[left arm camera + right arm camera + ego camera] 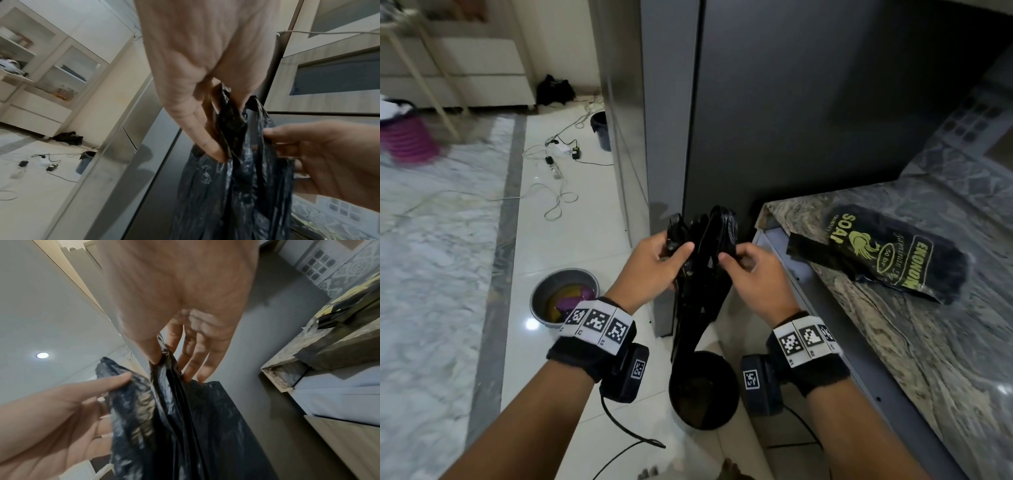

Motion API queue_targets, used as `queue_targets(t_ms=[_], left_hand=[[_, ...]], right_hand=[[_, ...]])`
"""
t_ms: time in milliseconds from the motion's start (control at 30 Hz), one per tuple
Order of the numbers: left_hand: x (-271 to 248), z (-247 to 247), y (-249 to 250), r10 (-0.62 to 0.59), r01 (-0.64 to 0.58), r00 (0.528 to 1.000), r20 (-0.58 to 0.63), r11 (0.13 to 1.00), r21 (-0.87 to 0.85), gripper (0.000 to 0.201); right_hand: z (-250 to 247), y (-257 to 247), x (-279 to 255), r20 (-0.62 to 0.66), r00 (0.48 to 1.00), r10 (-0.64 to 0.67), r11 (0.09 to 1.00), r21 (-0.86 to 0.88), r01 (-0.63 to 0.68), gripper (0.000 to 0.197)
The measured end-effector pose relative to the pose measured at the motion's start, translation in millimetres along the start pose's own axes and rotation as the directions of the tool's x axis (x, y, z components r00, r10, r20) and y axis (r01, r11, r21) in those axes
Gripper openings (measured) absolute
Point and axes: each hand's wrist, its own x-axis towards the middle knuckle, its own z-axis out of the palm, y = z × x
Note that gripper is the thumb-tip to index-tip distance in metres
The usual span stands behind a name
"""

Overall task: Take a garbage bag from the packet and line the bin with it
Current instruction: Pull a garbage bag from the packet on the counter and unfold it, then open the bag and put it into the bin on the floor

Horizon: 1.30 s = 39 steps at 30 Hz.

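Observation:
A black plastic garbage bag (702, 274) hangs in front of me, its handles up and its bottom end down by the black bin (703, 390) on the floor. My left hand (659, 260) pinches the left handle (226, 116) between thumb and fingers. My right hand (746, 267) pinches the right handle (164, 356) with thumb and forefinger. The bag (174, 426) is still flat and creased. The black packet (887, 257) with yellow print lies on the marble counter (928, 359) at the right.
A tall grey cabinet (774, 102) stands right behind the bag. A grey basin (563, 296) with coloured items sits on the floor at the left. Cables and chargers (558, 154) lie further back, near a second dark bin (601, 130). A pink basket (405, 137) is at far left.

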Motion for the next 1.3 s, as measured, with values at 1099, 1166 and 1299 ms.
queue_targets(t_ms=[1099,1166,1299], left_hand=[[-34,77,-71,-0.375,0.428,0.893,-0.25,0.88,0.208,0.011],[-39,73,-72,-0.381,0.43,0.891,-0.246,0.882,0.192,0.01],[-50,65,-78,-0.403,0.448,0.881,-0.248,0.879,0.165,0.01]], right_hand=[[-30,140,25,0.166,0.916,0.367,0.93,-0.022,-0.368,0.054],[-30,135,24,0.153,0.922,0.356,0.934,-0.024,-0.356,0.037],[-28,135,17,0.105,0.937,0.334,0.942,-0.075,-0.327,0.02]])
